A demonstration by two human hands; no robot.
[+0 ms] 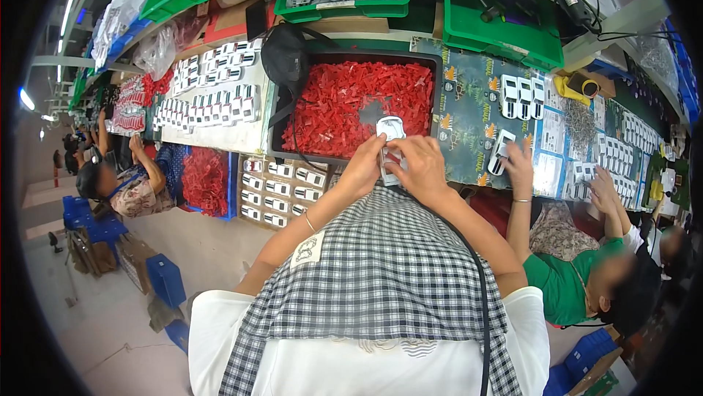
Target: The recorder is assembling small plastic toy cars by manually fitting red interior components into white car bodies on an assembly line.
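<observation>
Both hands meet at the near edge of a black tray (277,121) heaped with red plastic pieces (337,96). Between them is a white toy car body (391,127), its far end pointing away from me over the tray. My left hand (364,167) grips the car's left side with closed fingers. On the other side, my right hand (420,166) has its fingers bent against the car's near part, where a bit of red shows. Whether those right fingers pinch a separate small piece is hidden.
White toy cars (209,107) stand in rows left of the tray; more fill a cardboard box (280,189). Green bins (505,30) line the back. At right, a co-worker's hand (518,165) touches another white car (501,151). A black bag (285,59) overlaps the tray's left corner.
</observation>
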